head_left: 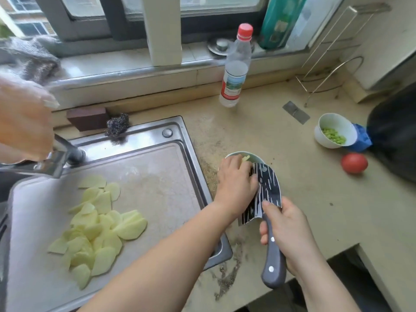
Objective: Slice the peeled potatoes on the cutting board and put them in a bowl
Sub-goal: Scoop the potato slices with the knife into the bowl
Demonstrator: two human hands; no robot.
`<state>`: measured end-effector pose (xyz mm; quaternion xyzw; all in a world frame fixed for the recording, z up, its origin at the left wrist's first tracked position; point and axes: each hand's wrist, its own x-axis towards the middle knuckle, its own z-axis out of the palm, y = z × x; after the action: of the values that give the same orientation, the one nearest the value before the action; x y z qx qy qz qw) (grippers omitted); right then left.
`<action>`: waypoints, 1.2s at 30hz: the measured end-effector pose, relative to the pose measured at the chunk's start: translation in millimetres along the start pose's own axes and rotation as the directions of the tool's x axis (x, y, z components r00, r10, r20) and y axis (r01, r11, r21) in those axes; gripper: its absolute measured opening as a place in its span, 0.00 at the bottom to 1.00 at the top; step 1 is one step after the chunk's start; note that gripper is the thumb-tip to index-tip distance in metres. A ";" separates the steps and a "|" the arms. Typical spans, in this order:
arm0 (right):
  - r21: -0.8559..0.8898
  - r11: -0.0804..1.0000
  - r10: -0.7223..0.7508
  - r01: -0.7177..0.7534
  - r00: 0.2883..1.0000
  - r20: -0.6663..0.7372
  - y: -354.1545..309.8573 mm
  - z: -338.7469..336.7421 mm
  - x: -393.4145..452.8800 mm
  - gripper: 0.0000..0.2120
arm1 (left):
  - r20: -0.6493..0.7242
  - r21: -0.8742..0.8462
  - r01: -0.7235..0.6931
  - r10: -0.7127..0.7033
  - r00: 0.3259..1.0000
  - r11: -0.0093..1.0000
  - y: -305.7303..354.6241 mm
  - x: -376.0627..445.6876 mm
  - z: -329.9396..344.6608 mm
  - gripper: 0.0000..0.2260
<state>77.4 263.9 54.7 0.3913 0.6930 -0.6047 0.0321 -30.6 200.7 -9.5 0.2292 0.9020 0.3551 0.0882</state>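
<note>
Two bowls: one (244, 156) under the gripped cleaver (266, 190), another (333, 131) with green beans well right of that grip. One cleaver, one tomato (354, 163), one bottle (235, 68), one cutting board (157, 176), many potato slices (99, 226) left of the grip.

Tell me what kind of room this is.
Most likely a home kitchen. A steel sink is set into the counter under a window, a cutting board with potato slices lies across it, and the right hand holds a knife by a bowl.
</note>
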 end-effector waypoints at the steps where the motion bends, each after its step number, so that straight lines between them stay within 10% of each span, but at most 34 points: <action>1: -0.017 1.000 -0.005 0.005 1.000 -0.009 0.0 -2.1 1.1 0.05 | 0.008 0.049 -0.022 0.022 1.000 0.999 0.3 1.4 2.3 0.13; 11: -0.066 0.989 -0.142 0.132 0.972 -0.186 2.8 -21.8 -10.9 0.06 | 0.288 0.321 -0.097 0.000 0.958 0.942 7.8 8.9 8.5 0.17; 15: 0.032 0.948 -0.296 0.317 0.913 -0.281 12.3 -5.9 -32.4 0.05 | 0.182 -0.134 -0.118 0.142 0.973 0.984 3.9 -11.5 -17.9 0.21; 18: 0.096 0.947 -0.294 0.306 0.948 -0.119 22.1 25.5 -43.3 0.04 | -0.173 -0.232 -0.061 0.020 0.985 0.971 -35.1 -53.0 -53.5 0.17; 23: -0.038 0.993 -0.094 0.115 0.930 0.356 56.0 94.2 -36.1 0.05 | -0.622 0.013 0.329 -0.250 0.742 0.944 -136.6 -149.2 -98.2 0.17; 28: -0.149 0.976 -0.086 0.158 0.912 0.402 74.4 117.3 -25.6 0.04 | -0.558 -0.034 0.715 -0.607 0.566 0.698 -180.7 -207.4 -98.2 0.25; 36: -0.182 0.967 -0.042 0.179 0.816 0.576 75.3 142.8 -37.6 0.06 | -0.514 -0.076 0.492 -0.457 0.726 0.867 -173.0 -189.9 -92.1 0.27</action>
<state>85.9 118.9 -25.1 0.1460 0.7382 -0.6109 0.2461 46.0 -56.1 -60.6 -0.1099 0.9313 0.3389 -0.0761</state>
